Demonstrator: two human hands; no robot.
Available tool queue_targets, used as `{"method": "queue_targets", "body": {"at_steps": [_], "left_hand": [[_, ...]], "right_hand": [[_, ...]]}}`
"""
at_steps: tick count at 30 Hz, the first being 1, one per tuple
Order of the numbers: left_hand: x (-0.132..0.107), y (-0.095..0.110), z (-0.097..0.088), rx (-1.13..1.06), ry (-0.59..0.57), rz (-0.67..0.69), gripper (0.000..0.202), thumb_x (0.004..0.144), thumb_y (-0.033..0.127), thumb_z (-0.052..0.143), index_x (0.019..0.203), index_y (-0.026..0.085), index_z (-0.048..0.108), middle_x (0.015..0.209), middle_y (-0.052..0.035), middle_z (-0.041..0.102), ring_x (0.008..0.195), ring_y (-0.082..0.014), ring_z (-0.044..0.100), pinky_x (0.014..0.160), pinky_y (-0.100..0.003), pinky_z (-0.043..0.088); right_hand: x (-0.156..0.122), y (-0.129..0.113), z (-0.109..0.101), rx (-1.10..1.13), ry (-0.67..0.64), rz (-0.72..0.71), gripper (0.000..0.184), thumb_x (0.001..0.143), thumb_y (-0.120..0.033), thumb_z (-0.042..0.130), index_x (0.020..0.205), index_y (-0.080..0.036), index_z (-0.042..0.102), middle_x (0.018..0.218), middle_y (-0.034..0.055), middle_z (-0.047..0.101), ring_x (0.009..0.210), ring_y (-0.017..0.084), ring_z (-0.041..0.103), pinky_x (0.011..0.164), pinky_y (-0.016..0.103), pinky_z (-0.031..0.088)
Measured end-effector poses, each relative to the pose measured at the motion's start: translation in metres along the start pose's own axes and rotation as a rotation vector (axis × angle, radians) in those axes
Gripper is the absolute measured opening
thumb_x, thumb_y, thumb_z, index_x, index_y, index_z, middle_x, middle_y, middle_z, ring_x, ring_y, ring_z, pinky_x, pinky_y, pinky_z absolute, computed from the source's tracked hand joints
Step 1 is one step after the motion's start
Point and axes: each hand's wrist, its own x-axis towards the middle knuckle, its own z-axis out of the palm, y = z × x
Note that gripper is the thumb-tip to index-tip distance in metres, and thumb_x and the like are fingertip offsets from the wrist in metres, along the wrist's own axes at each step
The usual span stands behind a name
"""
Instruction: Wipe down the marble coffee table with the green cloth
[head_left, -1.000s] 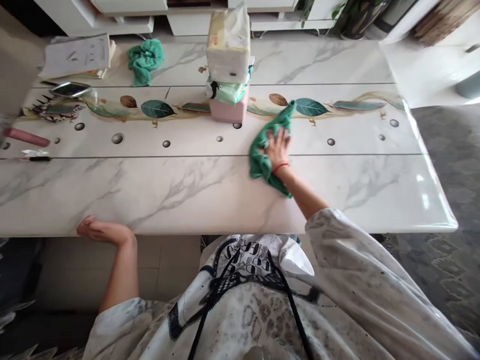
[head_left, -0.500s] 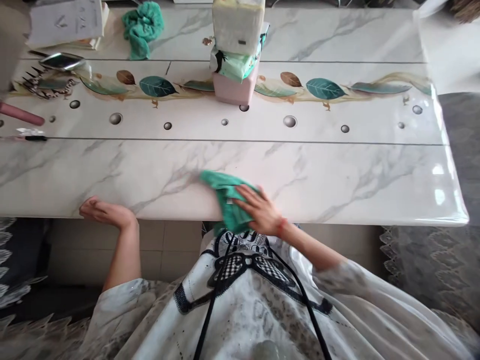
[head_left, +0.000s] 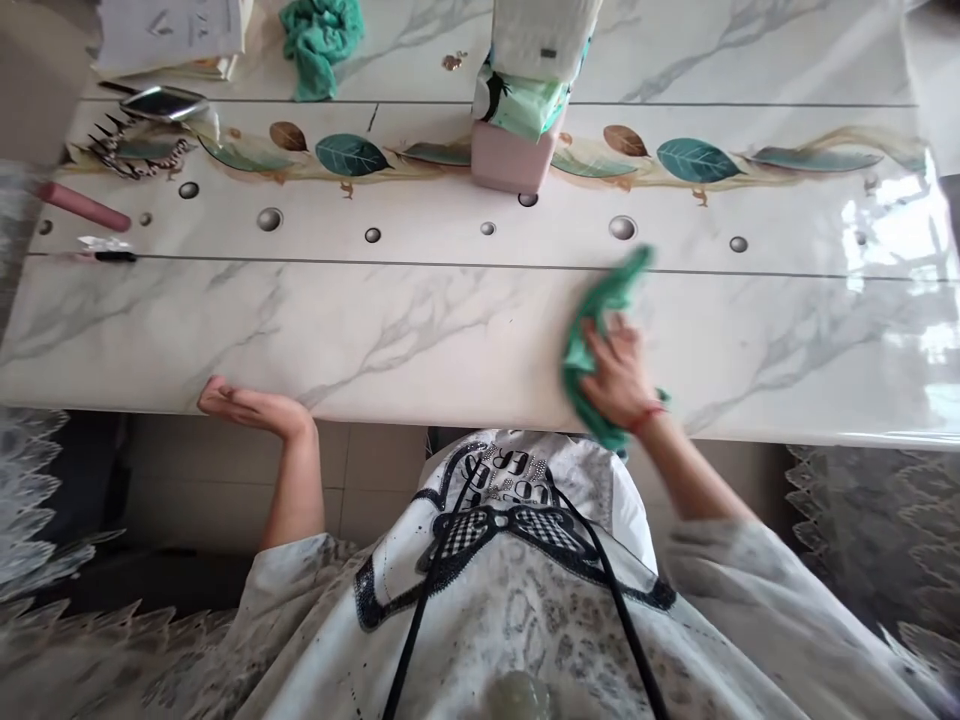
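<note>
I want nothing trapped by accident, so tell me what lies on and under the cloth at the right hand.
The right hand rests on the green cloth. White tabletop shows on either side of it; the patch beneath is covered and cannot be seen.

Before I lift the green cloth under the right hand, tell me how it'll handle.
The green cloth will probably sag, since it lies curved and rumpled under the right hand. Pushed, it should slide fairly easily, as the tabletop looks glossy. It may bunch, given its soft folds.
</note>
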Motion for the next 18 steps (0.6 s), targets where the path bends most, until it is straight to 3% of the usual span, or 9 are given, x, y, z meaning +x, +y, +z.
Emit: {"method": "queue_targets", "body": {"at_steps": [2, 4, 5, 7, 8, 10, 12, 15, 18], "left_hand": [[0.001, 0.001, -0.001, 0.004, -0.025, 0.001, 0.016, 0.102, 0.012, 0.020, 0.108, 0.020, 0.032, 0.129, -0.0204, 0.049, 0.125, -0.0254, 0.047, 0.121, -0.044, 0.034], [0.003, 0.002, -0.001, 0.033, -0.045, -0.020, 0.015, 0.102, 0.009, 0.023, 0.107, 0.020, 0.033, 0.131, -0.0220, 0.051, 0.127, -0.0256, 0.047, 0.121, -0.042, 0.032], [0.005, 0.003, -0.002, 0.050, -0.048, -0.031, 0.015, 0.102, 0.008, 0.024, 0.106, 0.020, 0.034, 0.132, -0.0229, 0.052, 0.128, -0.0257, 0.047, 0.122, -0.041, 0.031], [0.008, 0.003, -0.002, 0.077, -0.042, -0.042, 0.014, 0.105, 0.008, 0.026, 0.107, 0.019, 0.036, 0.134, -0.0248, 0.054, 0.130, -0.0260, 0.048, 0.122, -0.039, 0.030], [0.009, 0.002, -0.002, 0.088, -0.031, -0.045, 0.014, 0.105, 0.008, 0.028, 0.107, 0.018, 0.037, 0.135, -0.0254, 0.055, 0.130, -0.0262, 0.050, 0.122, -0.038, 0.030], [0.011, 0.000, 0.000, 0.091, -0.012, -0.047, 0.014, 0.103, 0.006, 0.031, 0.106, 0.017, 0.040, 0.136, -0.0257, 0.059, 0.130, -0.0262, 0.052, 0.121, -0.036, 0.031], [0.012, -0.003, 0.003, 0.077, 0.014, -0.075, 0.018, 0.100, 0.004, 0.032, 0.102, 0.018, 0.042, 0.132, -0.0231, 0.063, 0.129, -0.0258, 0.055, 0.120, -0.035, 0.034], [0.012, -0.009, 0.008, 0.048, 0.068, -0.107, 0.020, 0.095, 0.005, 0.032, 0.096, 0.021, 0.044, 0.126, -0.0177, 0.067, 0.127, -0.0261, 0.057, 0.119, -0.037, 0.037], [0.012, -0.018, 0.011, 0.014, 0.105, -0.049, 0.016, 0.090, 0.013, 0.034, 0.094, 0.023, 0.047, 0.123, -0.0169, 0.070, 0.127, -0.0296, 0.059, 0.118, -0.041, 0.040]], "right_hand": [[0.050, -0.113, 0.043, -0.011, -0.167, -0.312, 0.087, 0.086, -0.034, 0.065, 0.168, -0.006, 0.049, 0.181, 0.0214, 0.020, 0.171, 0.044, 0.014, 0.141, 0.062, 0.014], [0.091, -0.215, 0.082, 0.020, -0.304, -0.638, 0.083, 0.089, -0.032, 0.066, 0.167, -0.010, 0.050, 0.181, 0.0178, 0.025, 0.171, 0.041, 0.018, 0.142, 0.060, 0.017], [0.107, -0.255, 0.098, 0.020, -0.344, -0.747, 0.079, 0.091, -0.030, 0.066, 0.167, -0.012, 0.051, 0.181, 0.0152, 0.025, 0.171, 0.040, 0.019, 0.141, 0.060, 0.018], [0.131, -0.301, 0.120, 0.007, -0.383, -0.868, 0.073, 0.093, -0.021, 0.061, 0.165, -0.018, 0.052, 0.181, 0.0098, 0.027, 0.171, 0.036, 0.022, 0.141, 0.058, 0.018], [0.139, -0.306, 0.124, 0.000, -0.385, -0.881, 0.072, 0.093, -0.016, 0.058, 0.165, -0.020, 0.052, 0.181, 0.0081, 0.029, 0.170, 0.034, 0.024, 0.141, 0.059, 0.017], [0.149, -0.278, 0.115, 0.006, -0.359, -0.837, 0.075, 0.091, -0.008, 0.053, 0.165, -0.021, 0.052, 0.180, 0.0068, 0.031, 0.170, 0.031, 0.026, 0.141, 0.060, 0.016], [0.148, -0.210, 0.084, 0.028, -0.307, -0.717, 0.079, 0.088, -0.005, 0.053, 0.165, -0.020, 0.051, 0.180, 0.0080, 0.032, 0.170, 0.031, 0.027, 0.141, 0.062, 0.017], [0.114, -0.063, 0.010, -0.002, -0.205, -0.403, 0.086, 0.083, -0.002, 0.055, 0.167, -0.021, 0.050, 0.180, 0.0106, 0.030, 0.170, 0.035, 0.026, 0.138, 0.069, 0.019], [0.050, 0.099, -0.065, -0.103, -0.049, 0.034, 0.090, 0.079, 0.000, 0.053, 0.167, -0.022, 0.050, 0.179, 0.0120, 0.032, 0.170, 0.035, 0.025, 0.137, 0.074, 0.015]]}}
